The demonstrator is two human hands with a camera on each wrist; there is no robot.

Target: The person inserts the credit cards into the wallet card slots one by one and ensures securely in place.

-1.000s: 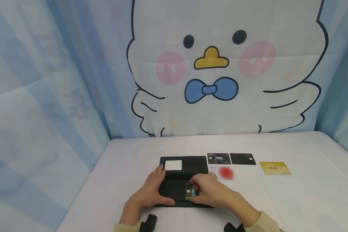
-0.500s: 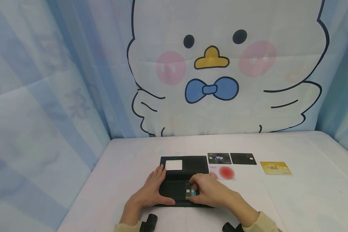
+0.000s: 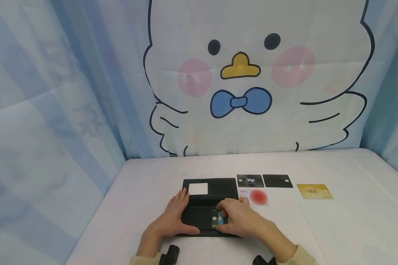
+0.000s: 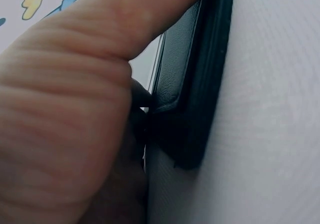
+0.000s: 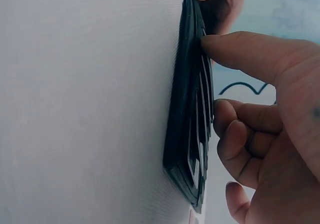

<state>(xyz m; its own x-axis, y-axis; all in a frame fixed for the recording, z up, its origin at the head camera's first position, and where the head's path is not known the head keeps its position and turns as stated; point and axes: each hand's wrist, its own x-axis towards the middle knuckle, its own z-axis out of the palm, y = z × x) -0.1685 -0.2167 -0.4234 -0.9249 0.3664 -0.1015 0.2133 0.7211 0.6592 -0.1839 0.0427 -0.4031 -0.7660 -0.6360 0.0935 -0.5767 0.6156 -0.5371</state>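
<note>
1. On the smooth white tabletop (image 3: 351,224), a thin black rectangular "Vip" card (image 3: 245,184) and a plainer black card (image 3: 274,181) lie side by side beyond the right hand (image 3: 240,217); a golden-yellow card (image 3: 315,191) lies apart, farther right
2. A white rectangular card with a red disc (image 3: 259,197) lies just nearer than the "Vip" card, its near left corner covered by the right hand
3. A flat black wallet with grained, leather-like panels (image 3: 220,185) lies open; its far half bears a white rectangle (image 3: 198,188), and layered edges show in its near half
4. The left hand (image 3: 172,219) presses the wallet's left side, fingers straight, thumb spread apart
5. The right hand's thumb and forefinger bend around a thin blue-striped card (image 3: 220,218), pinching it over the wallet's near right part
6. Left of the blue is a dark strip with a pale square and yellow marking; whether both belong to one card, I cannot tell
</note>
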